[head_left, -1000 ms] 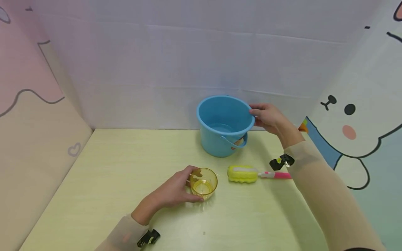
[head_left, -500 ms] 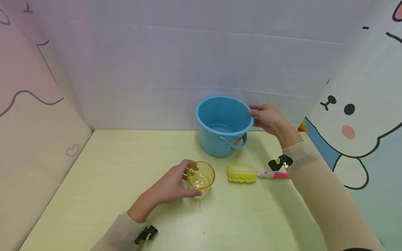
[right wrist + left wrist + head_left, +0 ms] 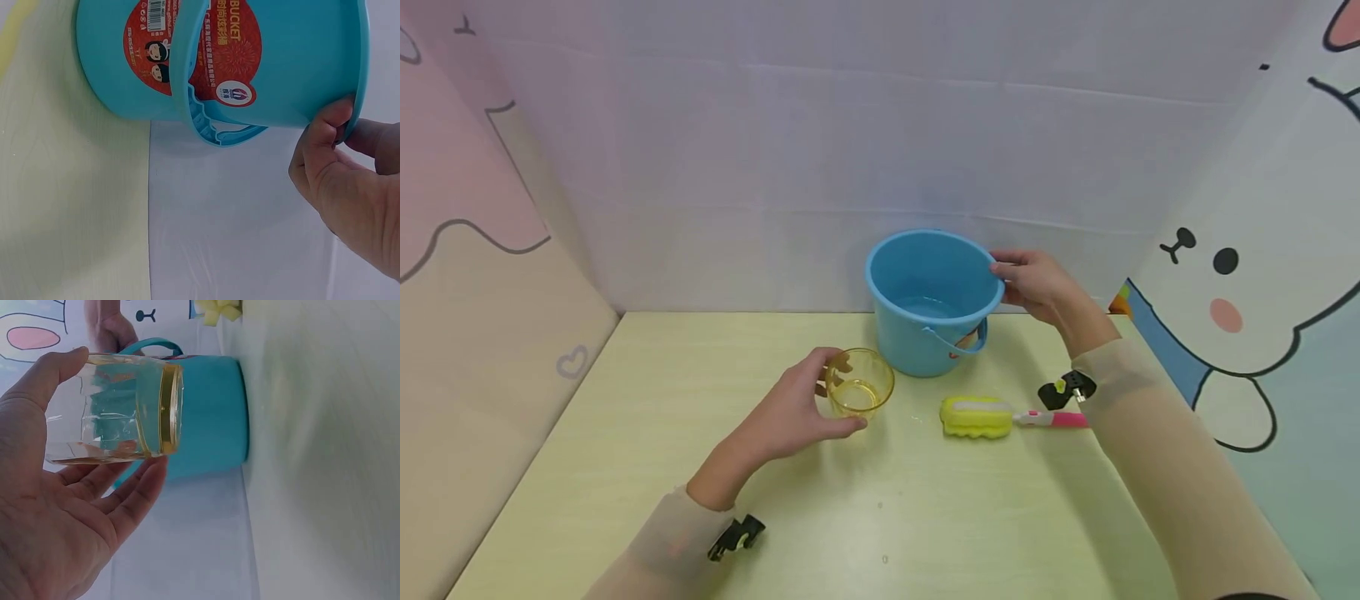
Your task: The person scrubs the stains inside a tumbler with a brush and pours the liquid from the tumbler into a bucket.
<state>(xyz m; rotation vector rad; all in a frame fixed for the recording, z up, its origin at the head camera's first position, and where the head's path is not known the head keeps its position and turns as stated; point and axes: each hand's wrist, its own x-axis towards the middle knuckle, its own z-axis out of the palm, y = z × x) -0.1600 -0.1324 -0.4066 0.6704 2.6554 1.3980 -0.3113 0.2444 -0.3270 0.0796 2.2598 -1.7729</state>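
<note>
My left hand [image 3: 793, 408] grips a yellow-tinted glass cup [image 3: 867, 387] from its left side, thumb near, fingers on the far side. In the left wrist view the cup [image 3: 119, 406] hangs above the table, its base off the surface. At the back of the table stands a blue bucket [image 3: 917, 342], its handle hanging down at the front right. My right hand [image 3: 1037, 287] pinches the bucket's right rim. The right wrist view has the fingers [image 3: 331, 125] curled at the rim and a red label [image 3: 231, 50] on the bucket's side.
A yellow sponge brush [image 3: 976, 417] with a pink and white handle lies on the table [image 3: 700, 375] in front of the bucket. A white wall [image 3: 737, 167] rises behind the table's back edge. A few small water drops dot the surface.
My left hand has carried the glass cup up and to the left, toward the table's back. The right hand stays on the bucket's rim, and bucket and brush look unmoved.
</note>
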